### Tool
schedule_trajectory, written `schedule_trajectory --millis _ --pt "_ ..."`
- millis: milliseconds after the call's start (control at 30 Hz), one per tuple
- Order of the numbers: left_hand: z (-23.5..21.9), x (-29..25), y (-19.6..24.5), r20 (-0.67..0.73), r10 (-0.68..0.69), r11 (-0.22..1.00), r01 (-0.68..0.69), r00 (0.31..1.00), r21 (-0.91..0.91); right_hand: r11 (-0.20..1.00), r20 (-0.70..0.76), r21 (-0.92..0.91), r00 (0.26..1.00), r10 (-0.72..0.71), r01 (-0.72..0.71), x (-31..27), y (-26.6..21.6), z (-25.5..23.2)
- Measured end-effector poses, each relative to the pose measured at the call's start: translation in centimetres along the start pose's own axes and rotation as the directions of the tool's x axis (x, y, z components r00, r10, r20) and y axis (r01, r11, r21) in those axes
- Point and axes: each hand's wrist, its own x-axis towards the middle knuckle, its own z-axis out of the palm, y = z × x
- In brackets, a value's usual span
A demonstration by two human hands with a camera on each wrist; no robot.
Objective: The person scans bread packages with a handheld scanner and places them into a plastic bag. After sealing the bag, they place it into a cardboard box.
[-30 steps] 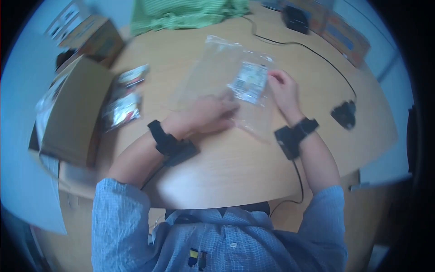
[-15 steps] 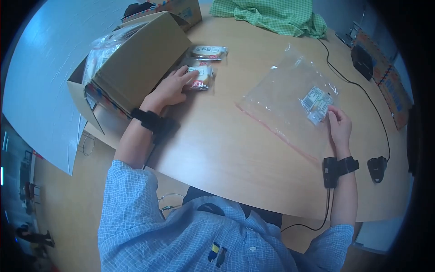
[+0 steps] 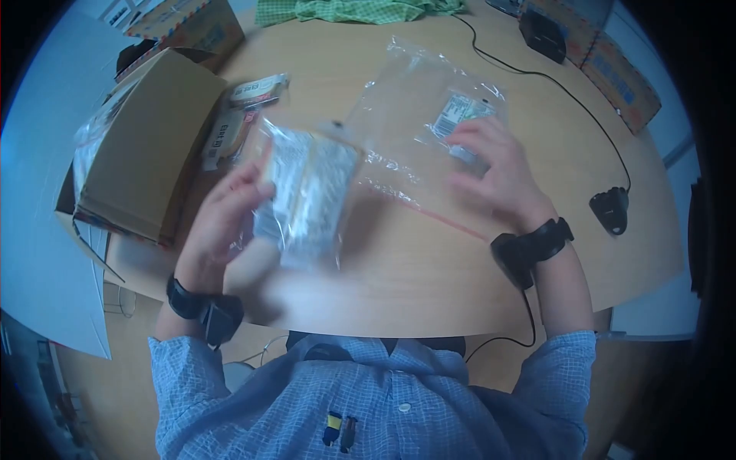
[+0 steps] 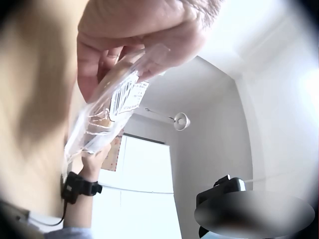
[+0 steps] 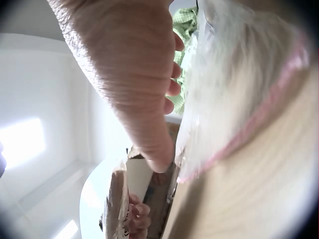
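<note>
My left hand point(image 3: 222, 211) pinches a clear-wrapped packet point(image 3: 318, 192) by its left edge and holds it above the table, its face blurred. A white barcode label point(image 4: 128, 97) shows on the packet in the left wrist view. To the right, a large clear plastic bag point(image 3: 406, 100) with a red strip along its near edge lies flat. A similar small packet point(image 3: 454, 111) with a barcode lies at the bag's right side. My right hand point(image 3: 498, 165) hovers over that side, fingers and thumb spread apart and holding nothing, partly covering the small packet.
Two more wrapped packets, one farther point(image 3: 258, 90) and one nearer point(image 3: 224, 139), lie beside an open cardboard box point(image 3: 146, 146) on the left. A green checked cloth point(image 3: 345, 9) lies at the back. A black cable point(image 3: 529, 73) runs down the right side to a black device point(image 3: 610, 211).
My left hand reached to the packets by the box, picked one up and brought it right, toward the bag. My right hand has let go near the bag's right side and opened.
</note>
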Motion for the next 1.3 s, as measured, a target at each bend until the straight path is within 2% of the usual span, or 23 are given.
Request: schedule_trajectory --millis 33,133,267,333,467,533,600,633,667,767,800,833,867,900,933,1000,1033,1067,1133,1167,1233,1267,1300 --pt "-0.1 -0.3 -0.5 0.117 -0.216 0.967 0.229 0.969 -0.112 0.992 0.089 0.018 0.988 -0.128 0.126 0.0 -0.6 0.2" --pt "1.1 -0.3 -2.9 0.214 -0.351 0.898 0.393 0.912 -0.199 0.989 0.183 -0.032 0.974 -0.135 0.143 -0.4 -1.7 0.9" --pt "2.2 0.4 -3.7 0.242 -0.46 0.848 0.503 0.854 -0.165 0.993 0.234 -0.054 0.968 -0.089 0.104 -0.9 -0.2 1.6" --pt "3.3 0.9 -3.6 0.304 -0.502 0.823 0.555 0.81 -0.119 0.999 0.094 0.02 0.995 0.038 -0.04 -0.9 -0.2 1.5" --pt "5.2 2.1 -4.8 0.362 -0.529 0.812 0.581 0.768 -0.046 0.991 -0.005 0.103 0.996 0.088 -0.087 -0.9 0.0 1.5" --pt "6.0 3.4 -5.2 0.342 -0.504 0.843 0.537 0.793 -0.004 0.993 -0.024 0.116 0.999 0.041 -0.038 -0.8 -0.1 1.5" --pt "6.6 5.2 -4.6 0.159 -0.445 0.876 0.465 0.881 -0.13 0.991 -0.025 0.131 0.999 0.037 -0.034 -0.8 -0.1 1.6" --pt "5.6 7.1 -5.7 0.189 -0.331 0.911 0.365 0.925 -0.192 0.988 -0.027 0.15 0.999 0.041 -0.036 -0.8 -0.2 1.7" --pt "5.4 7.9 -5.4 0.188 -0.327 0.912 0.361 0.926 -0.193 0.988 -0.028 0.15 0.999 0.037 -0.032 -0.8 -0.3 1.8" --pt "5.3 8.9 -5.1 0.192 -0.074 0.997 0.08 0.979 -0.024 0.989 -0.032 0.146 0.999 0.038 -0.033 -0.8 -0.3 1.8" --pt "5.5 8.3 -5.5 0.198 -0.078 0.996 0.083 0.977 -0.021 0.99 -0.035 0.14 0.999 0.027 -0.022 -0.8 -0.2 1.8" --pt "6.3 6.9 -5.5 0.134 0.022 0.978 -0.049 0.991 0.203 0.99 -0.037 0.139 0.999 0.017 -0.012 -0.9 -0.1 2.0" --pt "6.7 6.1 -5.6 0.093 0.135 0.892 -0.162 0.987 0.422 0.99 -0.039 0.142 0.999 0.024 -0.018 -1.0 -0.1 2.0" --pt "5.1 6.4 -7.2 0.154 0.291 0.677 -0.317 0.944 0.665 0.989 -0.046 0.149 0.999 0.025 -0.018 -0.9 -0.1 2.0" --pt "5.6 6.1 -6.4 0.154 0.285 0.675 -0.312 0.946 0.668 0.987 -0.052 0.158 0.998 0.027 -0.019 -0.9 -0.2 2.0" --pt "7.2 5.6 -4.4 0.233 0.154 0.174 -0.259 0.96 0.95 0.986 -0.045 0.164 0.998 0.031 -0.023 -0.9 -0.4 2.0" --pt "7.5 6.1 -4.3 0.213 0.006 0.325 -0.204 0.977 0.924 0.986 -0.039 0.166 0.999 0.03 -0.023 -0.8 -0.4 1.9" --pt "7.4 6.7 -4.4 0.213 0.009 0.326 -0.204 0.977 0.923 0.986 -0.038 0.165 0.999 0.027 -0.02 -0.8 -0.5 1.9" --pt "6.9 7.9 -5.3 0.461 0.122 0.148 -0.475 0.879 0.867 0.986 -0.045 0.167 0.999 0.009 -0.001 -0.8 -0.4 1.9" --pt "6.8 8.3 -5.9 0.466 0.127 0.143 -0.481 0.875 0.865 0.987 -0.051 0.161 0.999 0.006 0.002 -0.8 -0.3 1.9" --pt "7.1 8.9 -6.7 0.508 0.431 -0.018 -0.556 0.745 0.831 0.988 -0.042 0.154 0.999 0.003 0.003 -0.9 -0.3 2.0" --pt "7.0 8.9 -6.8 0.513 0.434 -0.019 -0.562 0.74 0.827 0.989 -0.045 0.146 0.999 0.002 0.004 -0.8 -0.3 1.9" --pt "7.0 8.7 -6.9 0.495 0.388 0.016 -0.543 0.777 0.84 0.99 -0.045 0.139 0.999 -0.006 0.012 -0.8 -0.3 1.9"
